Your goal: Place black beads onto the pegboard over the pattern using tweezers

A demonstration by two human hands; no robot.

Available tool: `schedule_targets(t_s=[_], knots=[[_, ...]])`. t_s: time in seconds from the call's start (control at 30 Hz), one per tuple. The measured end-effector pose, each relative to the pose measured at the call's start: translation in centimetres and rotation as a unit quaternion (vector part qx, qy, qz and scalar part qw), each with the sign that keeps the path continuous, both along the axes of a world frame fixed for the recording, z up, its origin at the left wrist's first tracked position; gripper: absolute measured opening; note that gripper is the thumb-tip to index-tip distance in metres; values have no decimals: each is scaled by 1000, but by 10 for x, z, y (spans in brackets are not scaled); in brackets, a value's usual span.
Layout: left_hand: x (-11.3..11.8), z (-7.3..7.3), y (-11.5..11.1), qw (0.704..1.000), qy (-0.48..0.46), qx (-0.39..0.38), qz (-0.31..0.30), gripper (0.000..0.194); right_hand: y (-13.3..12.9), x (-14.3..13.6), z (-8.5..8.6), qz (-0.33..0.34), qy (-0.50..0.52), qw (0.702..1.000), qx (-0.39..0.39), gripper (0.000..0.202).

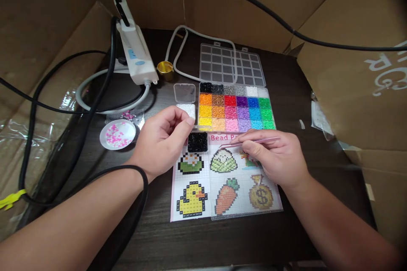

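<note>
Gripping a pair of slim tweezers (267, 139) between thumb and fingers, the right hand (276, 156) worked from the right side of the pattern sheet (208, 173) on the tabletop (190, 243). The tweezers' long axis ran nearly crosswise, their points aimed left and a little toward the person, ending at the upper edge of the dumpling-shaped bead pattern (223, 161) under the clear pegboard (222, 217). Whether the points pinched a bead was too small to tell.

The open box of black beads (197, 142) lay just left of those points, between the two hands, and nearer the left hand (163, 135). That hand was curled, thumb against the bent fingers, beside the small box of white beads (186, 110); whether it held anything could not be told. The hands were apart, with the multicoloured bead case (241, 131) beyond them, on the far side of the sheet.
</note>
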State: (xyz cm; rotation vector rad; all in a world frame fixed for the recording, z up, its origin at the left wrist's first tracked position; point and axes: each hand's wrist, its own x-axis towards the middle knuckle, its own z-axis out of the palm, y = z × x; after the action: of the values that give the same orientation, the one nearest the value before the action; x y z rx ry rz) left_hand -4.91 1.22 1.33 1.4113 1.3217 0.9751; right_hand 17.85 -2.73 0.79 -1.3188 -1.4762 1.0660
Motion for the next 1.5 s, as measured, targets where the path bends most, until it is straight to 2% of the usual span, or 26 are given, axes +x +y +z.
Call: schedule_targets(t_s=[0.73, 1.2, 1.5], knots=[[0, 0, 0, 1000, -4, 9, -5, 15, -2, -2, 1, 3, -17, 1000, -6, 10], [0, 0, 0, 1000, 9, 5, -5, 17, -4, -10, 4, -29, -42, 998, 35, 13], [0, -1, 0, 999, 24, 29, -10, 18, -6, -28, 4, 20, -55, 995, 77, 15]])
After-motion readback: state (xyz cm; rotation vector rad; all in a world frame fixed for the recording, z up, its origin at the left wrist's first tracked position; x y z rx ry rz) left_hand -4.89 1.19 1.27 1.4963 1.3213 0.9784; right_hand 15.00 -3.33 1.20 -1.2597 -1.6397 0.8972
